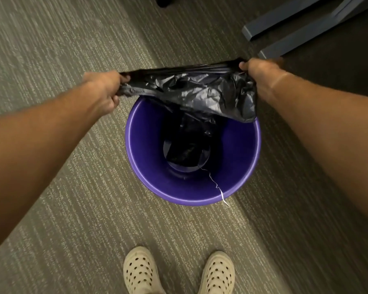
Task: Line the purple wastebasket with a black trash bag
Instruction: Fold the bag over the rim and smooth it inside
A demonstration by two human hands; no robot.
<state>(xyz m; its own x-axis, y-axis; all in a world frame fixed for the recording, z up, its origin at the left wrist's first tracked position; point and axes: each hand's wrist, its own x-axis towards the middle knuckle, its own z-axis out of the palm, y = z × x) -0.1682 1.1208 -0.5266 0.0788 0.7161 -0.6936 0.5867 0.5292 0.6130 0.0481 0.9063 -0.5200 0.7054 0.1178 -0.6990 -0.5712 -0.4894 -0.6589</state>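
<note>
The purple wastebasket (149, 177) stands upright on the carpet in front of my feet. A black trash bag (200, 88) is stretched across its far rim, and its lower part hangs down inside to the bottom of the basket. My left hand (106, 88) grips the bag's left end. My right hand (261, 71) grips its right end. Both hands hold the bag's mouth taut just beyond the far edge of the basket. A thin white thread (216, 184) trails from the bag over the near right rim.
Grey striped carpet (62, 49) covers the floor. Blue-grey furniture legs (302, 22) lie at the top right, close behind my right hand. My two beige perforated shoes (140, 270) stand at the bottom edge, just short of the basket.
</note>
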